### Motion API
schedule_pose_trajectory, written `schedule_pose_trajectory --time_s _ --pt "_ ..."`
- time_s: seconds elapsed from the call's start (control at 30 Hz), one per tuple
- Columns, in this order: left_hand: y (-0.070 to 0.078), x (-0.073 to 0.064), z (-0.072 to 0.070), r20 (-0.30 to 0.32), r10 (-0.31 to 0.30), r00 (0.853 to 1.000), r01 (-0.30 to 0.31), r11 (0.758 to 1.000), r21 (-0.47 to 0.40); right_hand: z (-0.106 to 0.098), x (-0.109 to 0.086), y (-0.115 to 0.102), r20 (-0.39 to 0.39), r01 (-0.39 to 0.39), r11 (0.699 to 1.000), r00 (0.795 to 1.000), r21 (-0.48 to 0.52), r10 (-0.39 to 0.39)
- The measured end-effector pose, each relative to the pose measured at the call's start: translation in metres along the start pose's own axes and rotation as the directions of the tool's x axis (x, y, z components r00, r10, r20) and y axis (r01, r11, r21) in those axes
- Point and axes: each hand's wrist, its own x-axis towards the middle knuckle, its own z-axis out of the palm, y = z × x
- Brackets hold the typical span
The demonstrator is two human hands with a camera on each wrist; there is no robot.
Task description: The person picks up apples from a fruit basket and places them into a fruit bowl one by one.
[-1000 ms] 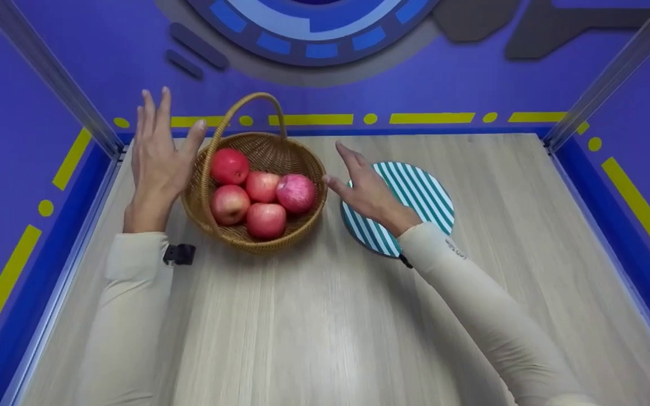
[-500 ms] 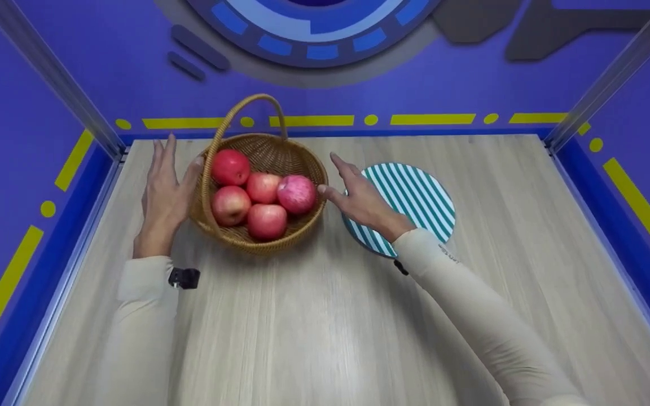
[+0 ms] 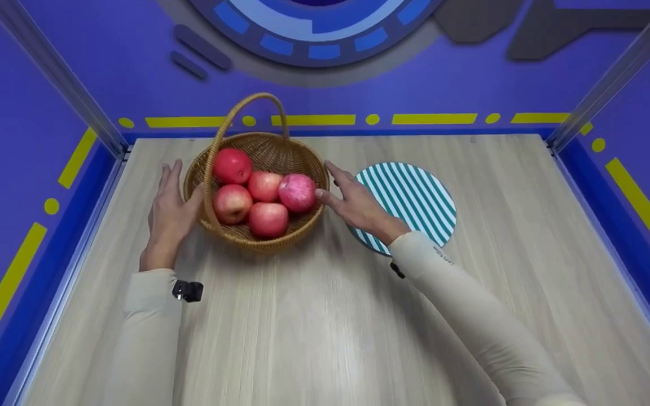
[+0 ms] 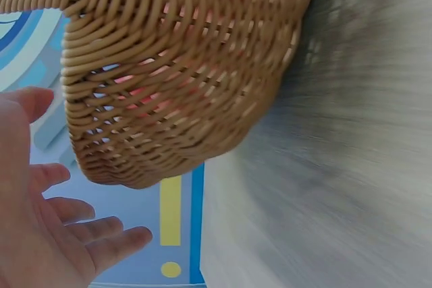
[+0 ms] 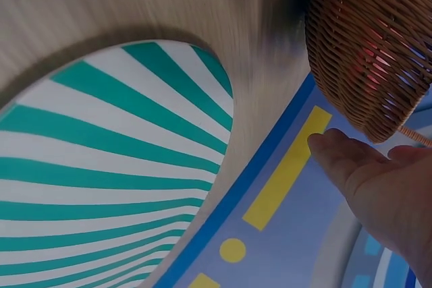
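A brown wicker basket (image 3: 246, 241) with a tall arched handle (image 3: 254, 96) stands left of the middle of the table. Several red apples (image 3: 268, 220) lie in it. My left hand (image 3: 170, 223) is beside the basket's left side, fingers straight and thumb near the rim. In the left wrist view a gap shows between that hand (image 4: 54, 234) and the weave (image 4: 182, 85). My right hand (image 3: 361, 206) is at the basket's right rim, fingers extended, thumb by the rim. Whether it touches the basket (image 5: 364, 52) I cannot tell.
A round board (image 3: 415, 197) with green and white stripes lies right of the basket, partly under my right hand and forearm. Blue panels with yellow marks (image 3: 313, 120) enclose the wooden table (image 3: 302, 338) at the back and both sides.
My left hand has come down from a raised position and closer to the basket's left side. My right hand has moved slightly left and lower, to the right rim. Basket and apples stay in place.
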Motion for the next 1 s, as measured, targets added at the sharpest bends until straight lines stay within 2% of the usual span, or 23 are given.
schedule_pose_trajectory --time_s 0.2,0.57,0.7,0.9,1.0 --pt "-0.007 -0.003 0.003 -0.001 -0.020 1.000 0.020 1.000 -0.003 0.002 0.000 0.002 0.009 0.028 0.999 1.000 0.019 -0.028" --pt "-0.016 -0.009 0.012 0.005 -0.028 1.000 0.028 0.999 -0.027 0.001 0.000 0.004 0.017 0.028 0.999 0.999 0.026 -0.029" --pt "-0.018 -0.011 0.013 -0.010 -0.034 0.999 0.033 0.998 -0.056 0.002 0.002 0.005 0.027 0.056 0.998 0.998 0.031 -0.056" --pt "-0.020 -0.012 0.015 -0.051 0.006 0.999 -0.009 0.998 -0.068 0.002 0.003 0.008 0.021 0.073 0.996 0.997 0.045 -0.074" --pt "-0.021 -0.011 0.017 -0.079 0.013 0.997 -0.022 0.994 -0.105 0.002 0.003 0.010 0.017 0.085 0.994 0.996 0.064 -0.087"
